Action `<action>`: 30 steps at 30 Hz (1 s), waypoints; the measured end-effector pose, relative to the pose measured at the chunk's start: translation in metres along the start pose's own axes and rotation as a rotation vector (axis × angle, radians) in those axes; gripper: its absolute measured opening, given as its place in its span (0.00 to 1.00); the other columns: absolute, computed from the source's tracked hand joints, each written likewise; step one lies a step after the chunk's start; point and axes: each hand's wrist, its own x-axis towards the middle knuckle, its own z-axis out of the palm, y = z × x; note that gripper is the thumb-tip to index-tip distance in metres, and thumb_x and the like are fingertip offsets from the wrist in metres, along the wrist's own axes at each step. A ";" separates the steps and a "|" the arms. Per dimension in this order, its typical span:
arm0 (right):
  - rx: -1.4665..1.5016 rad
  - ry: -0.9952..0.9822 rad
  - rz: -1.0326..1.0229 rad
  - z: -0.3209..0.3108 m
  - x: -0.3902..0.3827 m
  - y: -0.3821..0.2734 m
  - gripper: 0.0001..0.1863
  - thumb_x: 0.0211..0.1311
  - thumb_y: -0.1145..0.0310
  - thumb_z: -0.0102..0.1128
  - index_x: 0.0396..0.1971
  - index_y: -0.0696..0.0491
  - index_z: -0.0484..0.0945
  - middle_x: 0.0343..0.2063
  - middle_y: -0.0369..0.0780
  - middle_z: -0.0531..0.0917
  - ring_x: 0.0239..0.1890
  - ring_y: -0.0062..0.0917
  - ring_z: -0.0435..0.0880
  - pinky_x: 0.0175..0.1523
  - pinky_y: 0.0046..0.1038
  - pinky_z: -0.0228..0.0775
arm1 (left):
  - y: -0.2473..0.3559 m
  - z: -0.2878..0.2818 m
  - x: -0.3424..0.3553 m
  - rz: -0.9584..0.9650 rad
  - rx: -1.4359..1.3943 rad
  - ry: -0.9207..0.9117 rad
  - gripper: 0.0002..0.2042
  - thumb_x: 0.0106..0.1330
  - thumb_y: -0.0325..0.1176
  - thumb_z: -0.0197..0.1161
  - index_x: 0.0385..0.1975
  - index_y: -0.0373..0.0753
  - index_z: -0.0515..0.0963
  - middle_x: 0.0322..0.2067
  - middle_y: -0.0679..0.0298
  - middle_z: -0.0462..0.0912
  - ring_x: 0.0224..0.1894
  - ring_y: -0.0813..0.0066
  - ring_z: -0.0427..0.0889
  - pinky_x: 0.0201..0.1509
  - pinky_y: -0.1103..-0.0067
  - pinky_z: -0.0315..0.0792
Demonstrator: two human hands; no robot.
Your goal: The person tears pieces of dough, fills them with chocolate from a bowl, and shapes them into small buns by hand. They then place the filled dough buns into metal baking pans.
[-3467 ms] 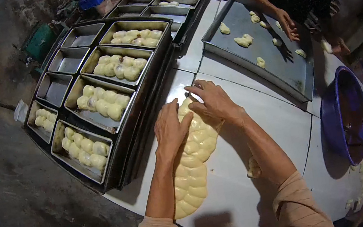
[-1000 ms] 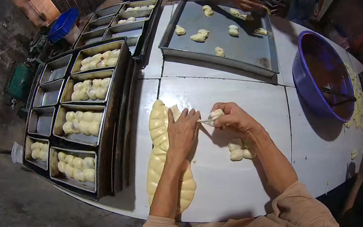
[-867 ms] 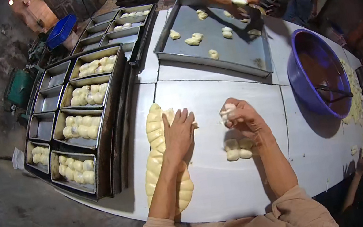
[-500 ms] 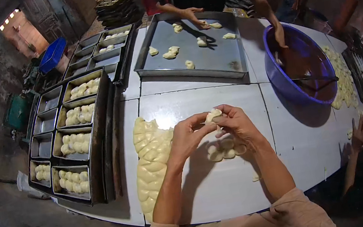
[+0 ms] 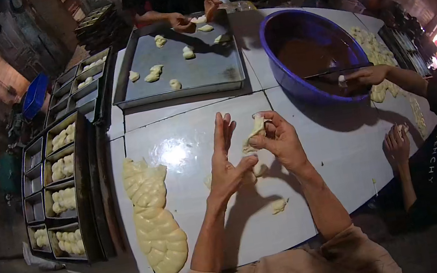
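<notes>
I have my right hand pinching a limp, pale cream strip of raw dough between thumb and fingers, held up off the white, smooth-topped work table; the pinch looks light, I'd judge, because so soft a piece would squash or tear under more. My left hand stands just beside it, gripping nothing that I can see, its fingers upright and its thumb spread well away, which leaves the strip free on that side. Beneath them sit rounded cream dough balls, partly hidden, so I can't tell whether my left thumb touches them. A ragged scrap of dough lies nearer me. To my left stretches a glossy, pale yellow dough slab, plump and creased into segments, probably kept there to be within easy reach. Beyond it stand dark metal loaf pans, some filled with rows of smooth dough balls. Ahead, a co-worker's hands work over a shallow grey metal tray dotted with lumpy pieces; at right, another's hand reaches to the round purple plastic tub.
</notes>
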 end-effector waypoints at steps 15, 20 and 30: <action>0.541 -0.087 0.130 -0.086 -0.001 -0.053 0.11 0.67 0.69 0.61 0.46 0.54 0.75 0.37 0.34 0.82 0.37 0.17 0.82 0.40 0.17 0.76 | -0.052 0.119 0.016 -0.181 -0.214 -0.102 0.61 0.46 0.47 0.83 0.76 0.42 0.44 0.67 0.51 0.65 0.67 0.57 0.70 0.68 0.63 0.68; -0.221 0.136 0.075 -0.161 0.070 -0.093 0.12 0.66 0.67 0.58 0.46 0.56 0.74 0.35 0.34 0.82 0.36 0.18 0.81 0.43 0.21 0.73 | -0.037 0.073 0.005 -0.383 0.069 -0.209 0.60 0.46 0.42 0.84 0.77 0.48 0.47 0.71 0.46 0.59 0.64 0.52 0.74 0.61 0.61 0.74; -1.401 -0.614 0.443 -0.263 0.161 -0.001 0.20 0.60 0.65 0.54 0.49 0.59 0.79 0.49 0.49 0.83 0.50 0.39 0.82 0.54 0.40 0.71 | -0.035 0.052 0.009 -0.564 0.142 -0.173 0.32 0.65 0.38 0.70 0.67 0.34 0.67 0.63 0.51 0.73 0.60 0.60 0.77 0.57 0.69 0.77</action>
